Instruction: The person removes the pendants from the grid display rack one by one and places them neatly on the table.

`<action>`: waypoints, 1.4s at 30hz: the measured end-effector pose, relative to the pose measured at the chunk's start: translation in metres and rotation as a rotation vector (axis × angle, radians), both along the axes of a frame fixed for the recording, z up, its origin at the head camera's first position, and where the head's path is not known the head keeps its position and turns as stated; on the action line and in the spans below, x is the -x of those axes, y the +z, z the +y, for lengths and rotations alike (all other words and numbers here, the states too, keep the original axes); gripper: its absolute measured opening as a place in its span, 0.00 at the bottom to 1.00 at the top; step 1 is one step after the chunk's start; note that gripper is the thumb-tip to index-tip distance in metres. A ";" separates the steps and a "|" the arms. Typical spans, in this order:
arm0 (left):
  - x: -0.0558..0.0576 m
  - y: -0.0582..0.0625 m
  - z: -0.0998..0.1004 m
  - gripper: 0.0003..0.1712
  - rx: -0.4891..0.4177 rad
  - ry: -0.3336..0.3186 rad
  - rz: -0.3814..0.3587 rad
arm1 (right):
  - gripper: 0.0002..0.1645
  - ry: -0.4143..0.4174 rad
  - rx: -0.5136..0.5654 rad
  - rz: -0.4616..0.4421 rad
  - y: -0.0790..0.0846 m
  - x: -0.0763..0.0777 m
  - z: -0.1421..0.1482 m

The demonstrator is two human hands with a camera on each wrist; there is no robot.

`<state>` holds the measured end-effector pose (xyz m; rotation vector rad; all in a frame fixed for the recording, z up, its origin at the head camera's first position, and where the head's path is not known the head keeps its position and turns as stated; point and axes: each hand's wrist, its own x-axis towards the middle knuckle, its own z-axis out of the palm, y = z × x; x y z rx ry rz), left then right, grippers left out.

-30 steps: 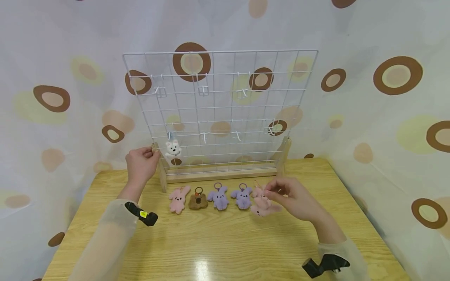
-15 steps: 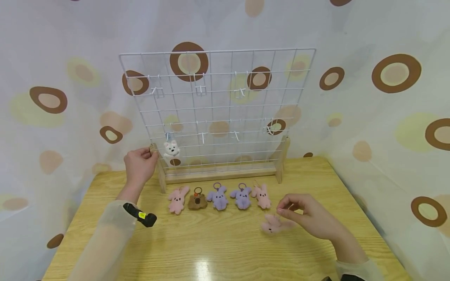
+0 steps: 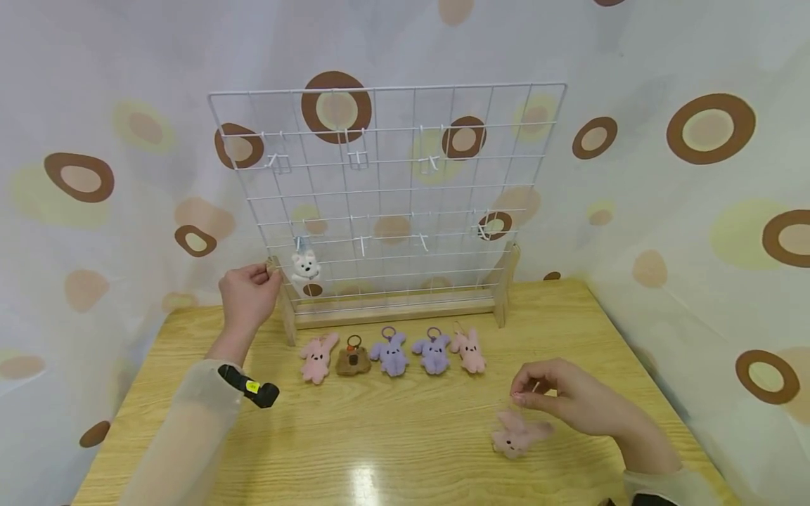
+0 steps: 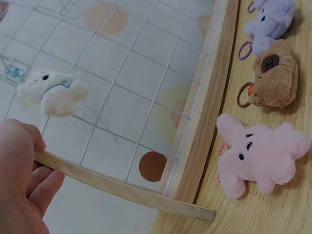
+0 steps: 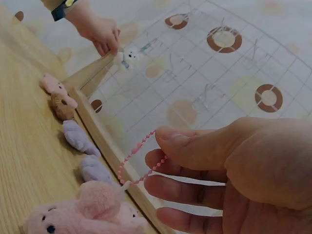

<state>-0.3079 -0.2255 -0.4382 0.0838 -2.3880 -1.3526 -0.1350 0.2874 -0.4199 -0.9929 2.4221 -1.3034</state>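
Note:
My right hand (image 3: 569,397) pinches the pink bead chain (image 5: 127,163) of a pink bunny plush keychain (image 3: 514,437) between thumb and index finger. The bunny dangles low over the right front of the table, tilted sideways. At the rack's left end, my left hand (image 3: 249,295) grips the top of the wooden upright (image 4: 122,183) with thumb and fingers. Close to that hand, a white dog-like plush keychain (image 3: 306,266) hangs from a hook on the white wire grid (image 3: 380,190).
Along the rack's wooden base (image 3: 395,310) lie a pink bunny plush (image 3: 316,360), a brown plush (image 3: 353,361), two purple plushes (image 3: 391,357) and another pink bunny plush (image 3: 470,353). Several white hooks (image 3: 422,242) on the grid carry nothing. Patterned cloth (image 3: 664,295) stands behind the table.
My right hand has carried the hanging pink bunny away from the row, toward the front right, uncovering the pink bunny at the row's right end. My left hand stays on the upright.

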 end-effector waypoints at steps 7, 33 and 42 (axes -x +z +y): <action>-0.001 0.001 0.000 0.20 0.003 0.004 -0.004 | 0.06 -0.075 -0.055 -0.060 -0.027 0.027 -0.012; 0.000 0.001 0.000 0.20 0.001 -0.001 0.015 | 0.06 -0.230 -0.059 -0.029 -0.052 0.042 -0.002; 0.000 0.000 0.001 0.19 0.022 0.008 0.035 | 0.06 -0.264 -0.069 -0.051 -0.069 0.051 -0.015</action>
